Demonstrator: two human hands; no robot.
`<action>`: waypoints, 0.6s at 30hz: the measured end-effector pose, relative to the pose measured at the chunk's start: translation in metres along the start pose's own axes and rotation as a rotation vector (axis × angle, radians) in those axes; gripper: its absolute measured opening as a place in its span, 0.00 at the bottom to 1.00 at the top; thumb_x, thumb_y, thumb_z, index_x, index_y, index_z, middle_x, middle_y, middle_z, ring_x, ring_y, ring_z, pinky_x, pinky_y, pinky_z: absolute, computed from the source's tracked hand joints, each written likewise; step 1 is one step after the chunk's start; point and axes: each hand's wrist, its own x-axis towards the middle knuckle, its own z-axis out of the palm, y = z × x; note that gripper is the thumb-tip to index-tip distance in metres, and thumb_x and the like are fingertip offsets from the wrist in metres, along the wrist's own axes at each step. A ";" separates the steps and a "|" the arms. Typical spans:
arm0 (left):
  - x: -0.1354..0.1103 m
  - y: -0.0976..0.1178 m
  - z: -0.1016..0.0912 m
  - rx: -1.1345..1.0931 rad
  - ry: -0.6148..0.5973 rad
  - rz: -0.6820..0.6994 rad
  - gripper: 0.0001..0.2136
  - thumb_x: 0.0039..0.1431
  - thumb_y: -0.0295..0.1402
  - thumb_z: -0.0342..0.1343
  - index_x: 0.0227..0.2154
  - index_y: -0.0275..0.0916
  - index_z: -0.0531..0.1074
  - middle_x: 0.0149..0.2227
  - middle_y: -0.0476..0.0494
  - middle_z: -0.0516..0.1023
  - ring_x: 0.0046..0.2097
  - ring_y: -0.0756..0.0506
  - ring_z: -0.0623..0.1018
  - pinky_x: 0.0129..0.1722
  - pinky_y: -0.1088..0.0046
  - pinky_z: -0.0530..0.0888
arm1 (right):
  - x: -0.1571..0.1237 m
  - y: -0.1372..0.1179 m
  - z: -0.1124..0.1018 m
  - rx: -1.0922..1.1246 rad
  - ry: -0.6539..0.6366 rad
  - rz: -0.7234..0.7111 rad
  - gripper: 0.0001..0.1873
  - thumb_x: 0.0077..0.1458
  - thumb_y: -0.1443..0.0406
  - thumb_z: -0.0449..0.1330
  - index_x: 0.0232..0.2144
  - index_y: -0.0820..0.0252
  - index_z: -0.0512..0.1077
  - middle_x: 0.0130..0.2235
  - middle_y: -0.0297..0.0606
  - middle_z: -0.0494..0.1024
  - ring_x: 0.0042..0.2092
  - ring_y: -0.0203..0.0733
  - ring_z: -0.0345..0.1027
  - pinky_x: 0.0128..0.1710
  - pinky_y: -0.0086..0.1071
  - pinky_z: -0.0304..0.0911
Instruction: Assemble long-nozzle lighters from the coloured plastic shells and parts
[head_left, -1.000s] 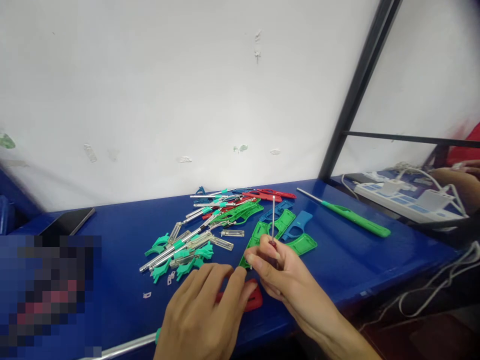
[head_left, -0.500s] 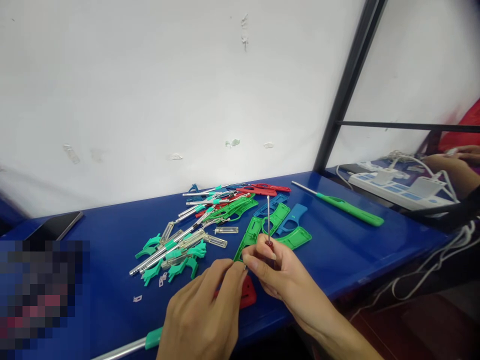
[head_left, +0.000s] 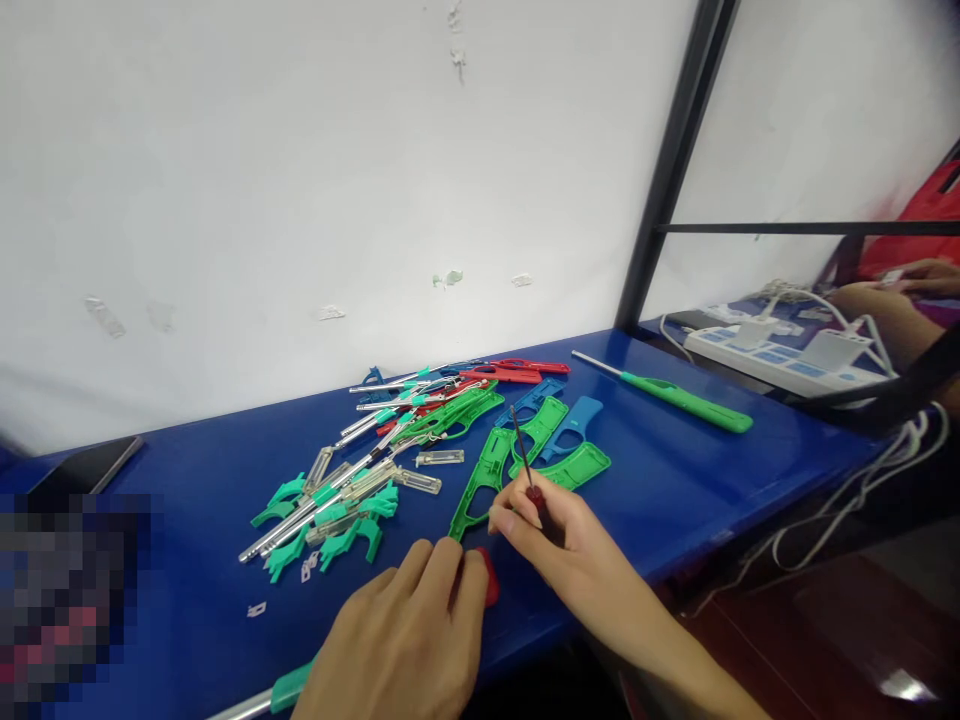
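The right hand (head_left: 559, 545) held a small screwdriver with a red handle and a thin dark metal shaft (head_left: 534, 493). Its grip pinched the handle between thumb and fingertips, with the shaft tilted up and away over the blue worktop (head_left: 675, 480). The left hand (head_left: 405, 640) lay palm down just beside it, fingers stretched out and pressed onto a small red plastic shell (head_left: 489, 578) near the front edge; its grip was flat on the piece rather than closed round it, and most of the shell was hidden under the fingers. Just beyond the two hands lay green plastic handle shells (head_left: 480, 480) and blue plastic handle shells (head_left: 574, 425). To their left was a loose heap of thin metal tubes with teal plastic tips (head_left: 337, 490). A long green rod-shaped lighter (head_left: 686, 400) lay well apart to the right. In my judgement the red shell sat close enough to the worktop's edge that a sideways push from the tool could slide it off. The fine pinch on so slim a handle could also let the screwdriver twist or slip toward the left fingers. The tiny pale clips (head_left: 256, 608) lying loose nearby looked easy to brush away. Farther right, a white power strip (head_left: 780, 355) and another person's arm (head_left: 892, 300) were in view. No brand, label or writing could be read on any of it.
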 end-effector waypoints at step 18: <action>0.014 -0.005 -0.013 0.192 -0.121 0.185 0.21 0.59 0.15 0.47 0.46 0.40 0.77 0.36 0.47 0.81 0.33 0.42 0.82 0.29 0.69 0.78 | -0.001 0.002 -0.003 -0.007 -0.008 -0.006 0.19 0.72 0.56 0.58 0.30 0.54 0.57 0.34 0.30 0.65 0.37 0.39 0.57 0.39 0.32 0.58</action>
